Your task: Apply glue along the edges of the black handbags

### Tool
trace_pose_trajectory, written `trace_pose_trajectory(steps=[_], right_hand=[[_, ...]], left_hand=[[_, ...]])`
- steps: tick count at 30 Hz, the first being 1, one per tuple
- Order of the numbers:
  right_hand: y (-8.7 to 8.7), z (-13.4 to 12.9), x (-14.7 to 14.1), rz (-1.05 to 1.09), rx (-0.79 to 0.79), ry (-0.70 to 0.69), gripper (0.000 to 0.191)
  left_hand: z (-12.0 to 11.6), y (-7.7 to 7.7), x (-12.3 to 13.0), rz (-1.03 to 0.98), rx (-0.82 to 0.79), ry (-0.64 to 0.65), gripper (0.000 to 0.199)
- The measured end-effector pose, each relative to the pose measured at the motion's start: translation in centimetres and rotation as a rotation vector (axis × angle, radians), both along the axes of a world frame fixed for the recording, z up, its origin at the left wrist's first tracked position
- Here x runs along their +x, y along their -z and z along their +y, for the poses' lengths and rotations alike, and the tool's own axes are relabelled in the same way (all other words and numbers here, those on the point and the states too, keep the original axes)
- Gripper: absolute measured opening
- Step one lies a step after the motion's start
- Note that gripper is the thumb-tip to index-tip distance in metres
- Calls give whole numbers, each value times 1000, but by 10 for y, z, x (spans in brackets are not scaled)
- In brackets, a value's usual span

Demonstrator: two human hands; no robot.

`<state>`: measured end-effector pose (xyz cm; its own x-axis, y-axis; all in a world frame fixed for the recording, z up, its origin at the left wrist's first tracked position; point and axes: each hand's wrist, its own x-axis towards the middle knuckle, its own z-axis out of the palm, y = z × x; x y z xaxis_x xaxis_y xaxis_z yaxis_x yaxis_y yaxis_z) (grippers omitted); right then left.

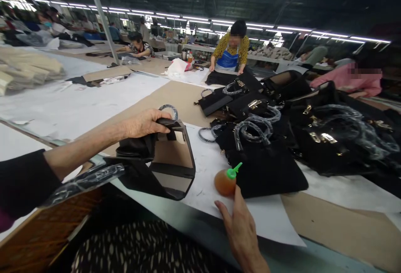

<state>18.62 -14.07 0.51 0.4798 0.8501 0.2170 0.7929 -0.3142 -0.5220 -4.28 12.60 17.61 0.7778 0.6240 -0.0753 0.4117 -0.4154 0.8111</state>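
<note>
My left hand point(145, 123) is closed on the upper edge of a black handbag point(189, 168). The bag is tipped so that its open mouth and brown lining show, and a plastic-wrapped handle point(169, 110) rises behind my fingers. Beside my right hand point(242, 227) stands a squeeze bottle point(224, 182) of amber liquid with a green nozzle cap. The fingers of my right hand reach the bottle's near side, while the thumb is spread away from it; the other fingers are partly hidden.
Black handbags point(269, 168) with wrapped handles and gold clasps are heaped to the right. Brown board point(178, 97) and white paper point(103, 101) cover the table. A co-worker in a blue apron point(230, 59) handles black material across from me; another in pink point(351, 80) bends over at right.
</note>
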Motion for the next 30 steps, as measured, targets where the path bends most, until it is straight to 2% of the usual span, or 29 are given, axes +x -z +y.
trace_pose_trajectory(steps=[3,7,10,16,20,23,27,30], right_hand=[[4,15,-9,40,56,-3,59],[6,28,-11,87,106,-76,53],[5,38,-4,139,90,-106,54],[1,58,13,348,-63,-149,61],[3,68,11,481,-14,-150,59],[3,75,6,564,38,-158,56],[-13,75,2,781,169,-152,59],[-34,64,6,1141,202,-129,65]], left_hand=[[-7,-3,0,29,19,6,21],[-14,-7,-2,47,87,-11,19],[-15,-8,-6,23,100,-7,20],[-12,-7,-14,-7,63,-24,20],[-9,-3,-13,-53,22,-13,22],[-6,-1,-13,-56,58,-24,20],[-2,1,-14,-79,57,-13,20],[0,4,-16,-126,16,-22,23]])
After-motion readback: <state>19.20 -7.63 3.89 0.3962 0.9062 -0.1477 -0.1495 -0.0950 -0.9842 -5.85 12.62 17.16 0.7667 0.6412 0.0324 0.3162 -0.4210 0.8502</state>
